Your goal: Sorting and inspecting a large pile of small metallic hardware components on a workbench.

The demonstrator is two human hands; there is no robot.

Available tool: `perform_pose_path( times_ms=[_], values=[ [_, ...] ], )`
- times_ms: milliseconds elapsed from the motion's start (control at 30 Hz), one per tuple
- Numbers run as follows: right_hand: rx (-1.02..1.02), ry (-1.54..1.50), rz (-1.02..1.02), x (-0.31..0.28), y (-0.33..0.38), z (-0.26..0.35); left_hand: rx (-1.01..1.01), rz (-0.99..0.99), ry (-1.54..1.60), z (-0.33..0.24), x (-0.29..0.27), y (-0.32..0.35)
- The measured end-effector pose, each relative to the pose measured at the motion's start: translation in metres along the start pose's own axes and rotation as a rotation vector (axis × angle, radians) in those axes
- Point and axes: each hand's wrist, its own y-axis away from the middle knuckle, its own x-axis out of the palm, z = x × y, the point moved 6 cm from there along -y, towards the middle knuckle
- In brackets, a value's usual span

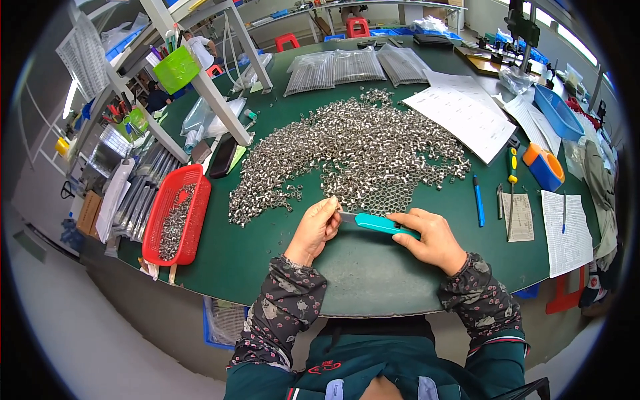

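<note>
My right hand (430,239) grips a teal utility knife (380,224), its blade pointing left. The blade's tip meets the fingers of my left hand (314,229), which are pinched around a small metal ring (339,207), mostly hidden by the fingertips. Just beyond both hands spreads a large heap of small shiny metal rings (353,143). Closest to me, some of them lie flat in a single layer. To the left stands a red plastic basket (203,213) with more rings in it.
Bagged metal tubes (333,69) lie behind the heap. Paper sheets (460,113), a blue marker (479,201), a yellow-handled screwdriver (512,167) and an orange-and-blue tape roll (543,167) sit on the right. A dark phone (223,158) rests by the shelf post (220,110) on the left.
</note>
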Motion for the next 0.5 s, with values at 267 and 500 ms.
perform_pose_path(
  times_ms=[267,500],
  values=[
    [-0.038,0.133,0.019,-0.007,-0.002,0.006,-0.105,0.027,-0.069,0.003,0.002,0.003],
    [-0.238,0.321,-0.110,-0.017,-0.003,0.020,-0.206,0.007,-0.051,0.002,0.005,0.009]
  ],
)
